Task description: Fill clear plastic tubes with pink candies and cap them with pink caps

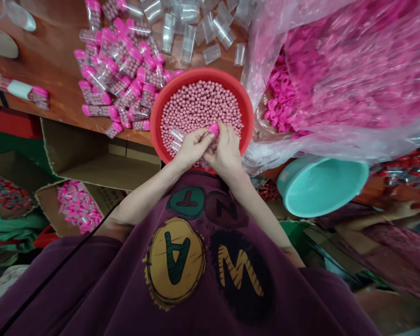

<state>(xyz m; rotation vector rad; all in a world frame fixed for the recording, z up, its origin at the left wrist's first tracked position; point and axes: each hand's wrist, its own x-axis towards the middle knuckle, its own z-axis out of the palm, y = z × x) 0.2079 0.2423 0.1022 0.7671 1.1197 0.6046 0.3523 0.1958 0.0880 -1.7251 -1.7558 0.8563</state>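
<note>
Two hands meet over near side of bowl (pixel 199 71), above beads (pixel 199 102). Your right hand (pixel 227 151) pinches cap (pixel 214 129) at its fingertips. Left hand (pixel 192 148), fingers curled shut, touches cap from the left. Cap points away from you; anything beneath is hidden.

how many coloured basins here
2: red basin of pink beads, under left hand and right hand gripping a pink-capped tube; teal basin, lower right. Others may be hidden.
</note>
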